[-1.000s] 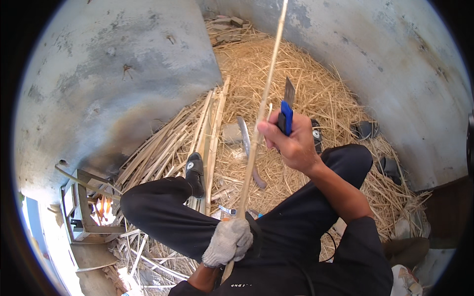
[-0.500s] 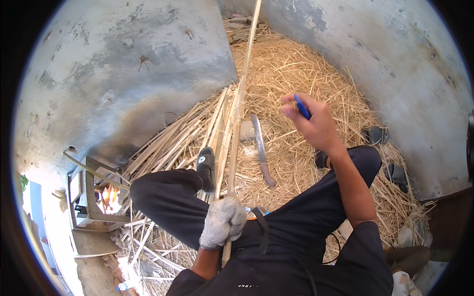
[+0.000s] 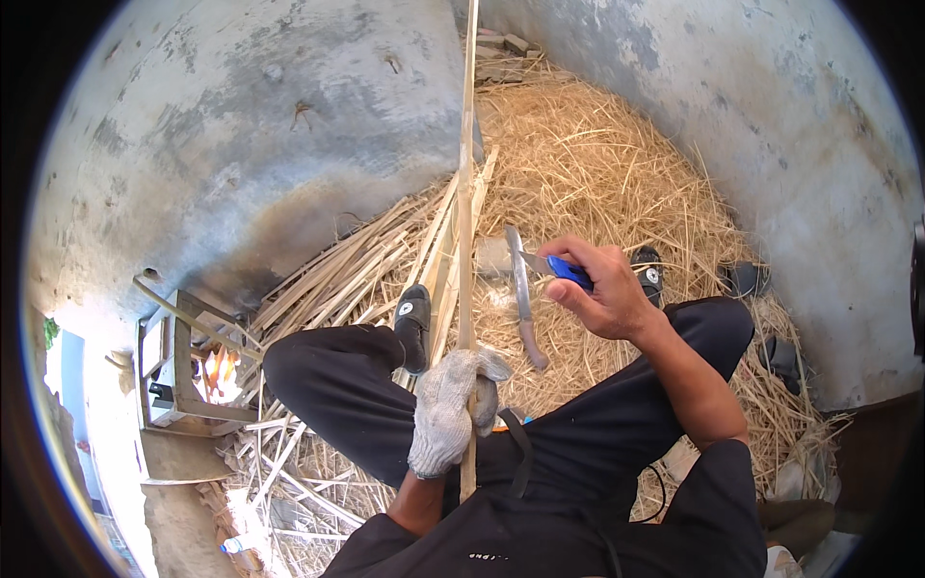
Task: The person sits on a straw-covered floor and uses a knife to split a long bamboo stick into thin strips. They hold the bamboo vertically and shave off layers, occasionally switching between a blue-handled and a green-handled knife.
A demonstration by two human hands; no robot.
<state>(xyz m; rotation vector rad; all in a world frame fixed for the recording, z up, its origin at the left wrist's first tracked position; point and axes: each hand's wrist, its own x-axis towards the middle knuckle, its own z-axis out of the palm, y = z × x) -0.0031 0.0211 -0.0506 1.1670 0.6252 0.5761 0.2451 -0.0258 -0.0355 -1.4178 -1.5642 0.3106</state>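
Long pale-tan wooden strip (image 3: 465,222), 1: axis pointing forward, clenched in white-gloved left hand (image 3: 446,409); bare right hand (image 3: 609,289), apart rightward, grips blue-handled knife (image 3: 569,272).

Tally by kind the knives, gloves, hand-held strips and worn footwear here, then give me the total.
Knives: 2 (blue utility knife in the right hand; large knife on the ground)
Gloves: 1 (pale glove on the left hand)
Hand-held strips: 1 (long pale strip, in the left hand's grip)
Worn footwear: 2 (black)
Total: 6
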